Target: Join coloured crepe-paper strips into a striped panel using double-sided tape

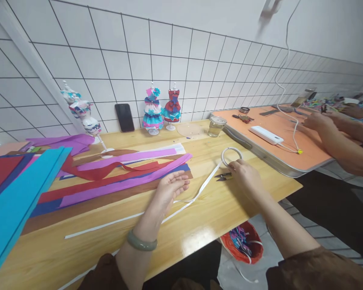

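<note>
My right hand (240, 172) is closed on the near edge of a white tape roll (223, 160), which is tilted up above the wooden table. From the roll, a white strip (206, 183) runs down to the left and passes under my left forearm. My left hand (173, 186) is held palm inward over the table, its fingers slightly curled and apart, with nothing in it. Black scissors (223, 177) lie just left of my right hand, their handles hidden by it. Another thin white strip (104, 225) lies to the left of my left wrist.
Coloured strips (121, 182) and blue sheets (21, 193) cover the left side. Small dressed figures (153, 112), a phone (124, 117) and a lidded cup (216, 127) stand behind. Another person's hands (319, 121) are over the orange table (308, 151). A red waste bin (255, 257) stands below.
</note>
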`<action>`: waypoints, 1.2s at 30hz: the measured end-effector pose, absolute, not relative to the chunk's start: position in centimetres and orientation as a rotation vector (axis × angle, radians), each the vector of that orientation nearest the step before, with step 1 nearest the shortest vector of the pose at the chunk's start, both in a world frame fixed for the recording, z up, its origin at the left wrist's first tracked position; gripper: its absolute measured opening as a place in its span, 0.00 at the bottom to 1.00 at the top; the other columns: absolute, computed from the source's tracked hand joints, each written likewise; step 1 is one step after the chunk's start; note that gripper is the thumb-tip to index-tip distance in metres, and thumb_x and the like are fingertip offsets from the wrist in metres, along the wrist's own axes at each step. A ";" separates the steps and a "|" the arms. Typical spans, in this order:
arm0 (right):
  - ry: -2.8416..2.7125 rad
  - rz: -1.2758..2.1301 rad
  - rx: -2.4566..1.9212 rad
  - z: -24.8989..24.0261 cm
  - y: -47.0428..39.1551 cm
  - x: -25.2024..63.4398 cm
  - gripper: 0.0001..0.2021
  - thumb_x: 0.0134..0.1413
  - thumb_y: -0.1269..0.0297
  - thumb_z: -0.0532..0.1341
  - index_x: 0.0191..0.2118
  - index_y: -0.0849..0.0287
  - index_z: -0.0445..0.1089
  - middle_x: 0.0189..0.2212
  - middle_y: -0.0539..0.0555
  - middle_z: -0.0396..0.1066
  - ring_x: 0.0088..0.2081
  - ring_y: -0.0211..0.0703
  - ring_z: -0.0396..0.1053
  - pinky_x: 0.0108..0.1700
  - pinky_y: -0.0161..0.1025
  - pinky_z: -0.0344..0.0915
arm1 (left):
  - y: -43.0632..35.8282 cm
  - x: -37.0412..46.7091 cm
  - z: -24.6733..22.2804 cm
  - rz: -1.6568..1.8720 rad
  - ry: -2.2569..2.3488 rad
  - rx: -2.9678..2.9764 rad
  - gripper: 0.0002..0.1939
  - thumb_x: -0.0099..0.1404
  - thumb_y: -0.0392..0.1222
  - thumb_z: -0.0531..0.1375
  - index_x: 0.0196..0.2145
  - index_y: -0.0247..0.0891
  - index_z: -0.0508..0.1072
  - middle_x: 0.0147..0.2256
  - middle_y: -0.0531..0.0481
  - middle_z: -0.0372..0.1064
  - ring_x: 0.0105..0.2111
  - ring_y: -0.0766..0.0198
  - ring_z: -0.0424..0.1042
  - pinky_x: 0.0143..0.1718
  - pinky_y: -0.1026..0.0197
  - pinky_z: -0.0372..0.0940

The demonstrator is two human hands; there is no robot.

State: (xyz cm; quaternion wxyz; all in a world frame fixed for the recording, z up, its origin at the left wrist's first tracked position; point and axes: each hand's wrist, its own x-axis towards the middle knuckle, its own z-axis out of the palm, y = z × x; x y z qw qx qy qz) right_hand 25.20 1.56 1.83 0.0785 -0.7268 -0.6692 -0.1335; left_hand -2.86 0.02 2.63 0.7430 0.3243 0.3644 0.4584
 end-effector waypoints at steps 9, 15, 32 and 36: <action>-2.095 -0.313 -2.284 1.5 1.3 26.5 0.11 0.54 0.68 0.50 0.33 0.60 0.70 0.32 0.58 0.68 0.32 0.43 0.67 0.28 0.35 0.53 | -0.7 -3.0 3.5 1.032 1.063 0.961 0.15 0.55 0.32 0.57 0.42 0.32 0.67 0.39 0.41 0.69 0.37 0.63 0.69 0.36 0.62 0.64; -2.214 -0.249 -2.181 1.5 1.1 26.8 0.18 0.46 0.78 0.49 0.40 0.61 0.70 0.36 0.59 0.70 0.35 0.44 0.68 0.31 0.35 0.57 | -4.5 -4.6 5.6 0.933 1.090 1.364 0.17 0.55 0.36 0.57 0.44 0.33 0.69 0.41 0.43 0.69 0.39 0.62 0.68 0.41 0.60 0.63; -2.540 -0.081 -1.190 4.5 0.1 8.7 0.13 0.55 0.71 0.50 0.38 0.58 0.71 0.33 0.57 0.71 0.36 0.44 0.68 0.37 0.39 0.64 | -7.7 -29.6 3.5 1.200 1.809 1.254 0.26 0.50 0.52 0.60 0.43 0.32 0.69 0.32 0.47 0.69 0.34 0.60 0.69 0.36 0.61 0.63; -2.647 -0.040 -1.043 4.9 1.0 4.1 0.12 0.56 0.73 0.50 0.32 0.59 0.71 0.31 0.57 0.70 0.36 0.44 0.66 0.37 0.39 0.61 | -6.0 -31.2 3.9 1.041 1.963 1.439 0.23 0.54 0.51 0.56 0.42 0.32 0.70 0.33 0.45 0.70 0.34 0.58 0.69 0.37 0.59 0.63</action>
